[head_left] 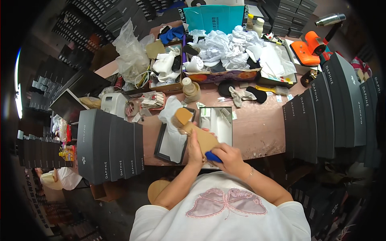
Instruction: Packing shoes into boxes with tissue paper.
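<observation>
A shoe with a tan sole (203, 138) is held sole up above the near edge of the table, its block heel (183, 116) pointing away from me. My left hand (195, 150) is closed around the side of the shoe near its middle. In my right hand (230, 160) is a folded blue cloth (213, 156), pressed against the toe end of the sole. The shoe's upper is mostly hidden beneath the sole. Just beyond my hands lie an open shoe box (232, 138) with white paper inside and a dark tray-like lid (159, 150) lined with white tissue paper (171, 138).
Dark shoe boxes stand in rows at left (108, 144) and right (321, 116). Behind are a bottle (191, 91), a carton of crumpled white tissue (225, 46), a plastic bag (130, 56), black pads (257, 94), a yellow-handled brush (267, 89) and an orange device (307, 52).
</observation>
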A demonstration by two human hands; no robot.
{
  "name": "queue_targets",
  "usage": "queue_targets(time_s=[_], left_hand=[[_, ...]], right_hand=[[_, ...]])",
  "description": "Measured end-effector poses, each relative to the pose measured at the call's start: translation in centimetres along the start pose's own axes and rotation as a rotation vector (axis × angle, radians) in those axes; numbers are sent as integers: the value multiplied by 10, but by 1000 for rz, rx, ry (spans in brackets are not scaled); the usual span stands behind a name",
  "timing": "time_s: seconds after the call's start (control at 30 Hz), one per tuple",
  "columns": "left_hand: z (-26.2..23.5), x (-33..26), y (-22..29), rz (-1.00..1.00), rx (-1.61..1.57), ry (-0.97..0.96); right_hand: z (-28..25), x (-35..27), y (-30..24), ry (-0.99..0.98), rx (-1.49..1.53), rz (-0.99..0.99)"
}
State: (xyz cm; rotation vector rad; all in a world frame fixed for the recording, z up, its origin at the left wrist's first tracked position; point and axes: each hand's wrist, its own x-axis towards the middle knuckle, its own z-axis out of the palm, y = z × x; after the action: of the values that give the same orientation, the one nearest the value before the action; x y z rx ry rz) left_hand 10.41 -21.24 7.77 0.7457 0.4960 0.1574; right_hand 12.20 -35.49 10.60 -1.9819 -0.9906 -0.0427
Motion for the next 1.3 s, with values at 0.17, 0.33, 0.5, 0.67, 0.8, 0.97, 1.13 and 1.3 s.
queue_targets(time_s=[0.17,0.33,0.5,0.67,0.8,0.97,1.13,1.3], left_hand=[[-43,5,-40,51,201,42],[-33,-8,-6,-58,15,65],[-33,-12,-21,-38,88,14],[-49,2,8,-225,-102,-308],[-64,7,48,-230,149,-230],[-154,56,86,-81,999,10],[-158,38,86,418,1571,1],[-119,-20,30,181,1216,-232]], right_hand=[[22,67,-2,-61,-184,186],[14,1,-35,-66,-71,34],[29,45,15,-58,-211,216],[-29,5,65,104,-450,467],[-48,-4,73,141,-835,273],[55,-16,36,-352,402,522],[131,-44,78,-512,-129,657],[139,-43,111,-262,-201,632]])
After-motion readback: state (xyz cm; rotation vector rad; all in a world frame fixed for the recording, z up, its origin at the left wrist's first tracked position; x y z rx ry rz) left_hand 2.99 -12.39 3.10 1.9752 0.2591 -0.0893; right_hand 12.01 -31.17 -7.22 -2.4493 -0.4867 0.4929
